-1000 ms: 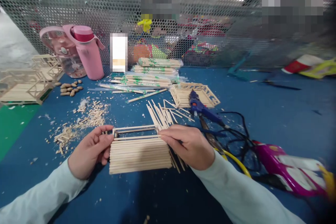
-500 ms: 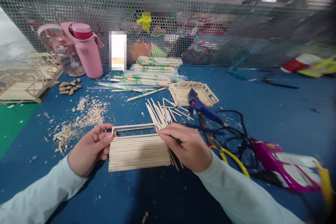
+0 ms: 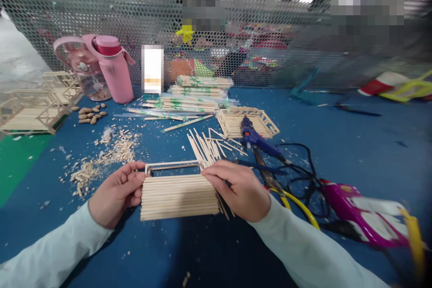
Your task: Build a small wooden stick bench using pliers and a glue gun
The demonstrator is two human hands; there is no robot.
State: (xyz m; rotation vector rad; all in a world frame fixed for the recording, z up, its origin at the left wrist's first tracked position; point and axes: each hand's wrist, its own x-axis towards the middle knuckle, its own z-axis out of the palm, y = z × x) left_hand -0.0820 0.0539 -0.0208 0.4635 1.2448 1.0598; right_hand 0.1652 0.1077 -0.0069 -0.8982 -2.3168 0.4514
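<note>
Blue tabletop (image 3: 337,144) spreads below a mesh screen (image 3: 135,13), and the person's left hand (image 3: 114,194) and right hand (image 3: 241,190) pinch opposite ends of a stick frame (image 3: 178,198) at lower centre, probably for steadiness, while a glue gun (image 3: 263,145) lies right of centre, seemingly within easy reach.

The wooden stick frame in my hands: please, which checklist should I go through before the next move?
1. Left hand holds the wooden stick frame: ok, at its left end.
2. Right hand holds it: ok, near the far right corner.
3. Slats cover the top fully: not ok, gap at the far side.
4. Loose sticks nearby: ok, beyond the right hand.
5. Glue gun hot: cannot tell.
</note>
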